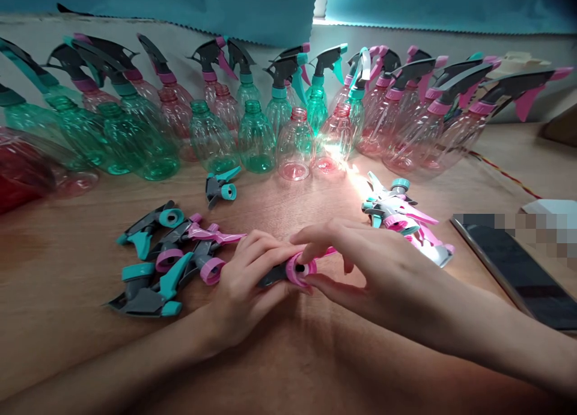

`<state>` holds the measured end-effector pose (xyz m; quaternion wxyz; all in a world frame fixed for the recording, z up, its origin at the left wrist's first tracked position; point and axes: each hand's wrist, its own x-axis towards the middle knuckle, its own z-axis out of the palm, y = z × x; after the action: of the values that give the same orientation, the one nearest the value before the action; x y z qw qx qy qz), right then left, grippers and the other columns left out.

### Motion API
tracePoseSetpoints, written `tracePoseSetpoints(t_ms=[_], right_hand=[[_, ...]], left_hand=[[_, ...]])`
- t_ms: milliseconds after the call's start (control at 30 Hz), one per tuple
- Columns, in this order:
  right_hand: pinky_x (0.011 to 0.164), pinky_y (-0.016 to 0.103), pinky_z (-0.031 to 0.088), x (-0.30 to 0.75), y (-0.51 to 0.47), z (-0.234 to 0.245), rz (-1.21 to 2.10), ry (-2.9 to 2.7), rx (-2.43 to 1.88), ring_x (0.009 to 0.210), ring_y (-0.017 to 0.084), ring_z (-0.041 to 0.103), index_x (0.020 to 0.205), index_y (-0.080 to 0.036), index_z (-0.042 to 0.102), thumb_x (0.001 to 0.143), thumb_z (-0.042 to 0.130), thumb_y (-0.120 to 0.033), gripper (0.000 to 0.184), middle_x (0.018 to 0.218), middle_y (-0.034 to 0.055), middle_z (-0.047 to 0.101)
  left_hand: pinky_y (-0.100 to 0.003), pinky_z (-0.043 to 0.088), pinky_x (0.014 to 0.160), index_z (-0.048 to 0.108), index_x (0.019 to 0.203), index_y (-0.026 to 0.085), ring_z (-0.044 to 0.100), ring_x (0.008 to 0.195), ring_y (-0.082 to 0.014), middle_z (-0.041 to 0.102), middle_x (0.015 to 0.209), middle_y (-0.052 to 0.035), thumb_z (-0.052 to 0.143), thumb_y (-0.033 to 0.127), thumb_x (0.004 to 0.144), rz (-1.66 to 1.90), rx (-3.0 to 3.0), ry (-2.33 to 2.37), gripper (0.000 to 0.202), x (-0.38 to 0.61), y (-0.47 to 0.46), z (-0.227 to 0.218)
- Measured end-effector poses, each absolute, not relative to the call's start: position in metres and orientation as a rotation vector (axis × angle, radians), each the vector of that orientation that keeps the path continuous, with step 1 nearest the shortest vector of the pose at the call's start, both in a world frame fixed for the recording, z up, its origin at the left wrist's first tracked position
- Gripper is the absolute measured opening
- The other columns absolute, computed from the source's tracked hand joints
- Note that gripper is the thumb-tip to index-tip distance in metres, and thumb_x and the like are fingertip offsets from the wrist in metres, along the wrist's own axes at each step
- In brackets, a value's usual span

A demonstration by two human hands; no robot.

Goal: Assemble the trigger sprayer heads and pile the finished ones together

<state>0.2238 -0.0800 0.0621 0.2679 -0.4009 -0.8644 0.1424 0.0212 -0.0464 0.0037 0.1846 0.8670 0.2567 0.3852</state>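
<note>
My left hand [246,289] is wrapped round a grey and pink spray trigger head [274,275]. Its pink collar faces up toward me, showing a dark hole in the middle. Thumb and fingers of my right hand [360,262] close on the rim of that same collar from the right. Part of the trigger head is hidden under my fingers. Left of my left hand lies a pile of loose spray heads [148,295], some with teal collars and some with pink. Another pile of spray heads [396,208] lies beyond my right hand, partly washed out by glare.
Several clear pink and green bottles stand along the back, some open-necked like the green bottle [256,142], others capped with spray heads. A single teal spray head [220,187] lies before them. A phone [518,271] rests at right, and a red bag [22,169] at far left.
</note>
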Motion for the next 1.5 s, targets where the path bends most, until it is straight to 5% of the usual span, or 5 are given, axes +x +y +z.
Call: tracePoseSetpoints(t_ms=[133,333,733,1200,1500], right_hand=[[0.058,0.021,0.041,0.228,-0.079,0.069,0.373,-2.343,-1.083,0.069,0.009,0.059,0.094,-0.021,0.056,0.087,0.058,-0.024,0.008,0.080,-0.0047,0.065],[0.061,0.026,0.046,0.225,-0.079,0.065,0.423,-2.344,-1.139,0.079,0.014,0.058,0.103,-0.019,0.053,0.079,0.065,-0.045,0.038,0.103,0.0030,0.057],[0.062,0.024,0.047,0.226,-0.077,0.068,0.584,-2.331,-1.154,0.072,0.012,0.056,0.098,-0.018,0.060,0.085,0.057,-0.024,0.014,0.098,0.0038,0.057],[0.053,0.031,0.034,0.324,-0.040,0.099,-0.474,-2.260,-1.941,0.064,0.020,0.053,0.090,-0.020,0.057,0.078,0.057,-0.026,0.014,0.082,0.0089,0.058],[0.047,0.026,0.028,0.306,-0.037,0.077,-0.236,-2.479,-2.132,0.064,0.019,0.059,0.087,-0.018,0.063,0.083,0.054,-0.041,0.025,0.080,0.0059,0.064]], left_hand=[[-0.032,0.047,0.074,0.057,0.102,0.020,0.053,0.083,-0.0175,0.059,0.088,-0.0037,0.060,0.016,0.086,1.115,2.419,0.725,0.017,0.021,-0.046,0.004],[-0.033,0.050,0.070,0.048,0.106,0.022,0.058,0.080,-0.0173,0.059,0.089,-0.0035,0.066,0.016,0.079,1.252,2.287,0.748,0.033,0.022,-0.048,-0.003],[-0.037,0.054,0.075,0.044,0.108,0.023,0.059,0.092,-0.0207,0.059,0.099,-0.0059,0.070,0.025,0.078,1.263,2.375,0.685,0.040,0.021,-0.046,-0.009],[-0.035,0.052,0.085,0.043,0.121,0.020,0.063,0.096,-0.0190,0.065,0.099,-0.0045,0.064,0.018,0.081,1.123,2.463,0.949,0.045,0.028,-0.047,-0.002],[-0.032,0.055,0.075,0.045,0.116,0.022,0.065,0.084,-0.0169,0.064,0.092,-0.0021,0.059,0.018,0.084,1.058,2.446,1.012,0.035,0.029,-0.046,0.001]])
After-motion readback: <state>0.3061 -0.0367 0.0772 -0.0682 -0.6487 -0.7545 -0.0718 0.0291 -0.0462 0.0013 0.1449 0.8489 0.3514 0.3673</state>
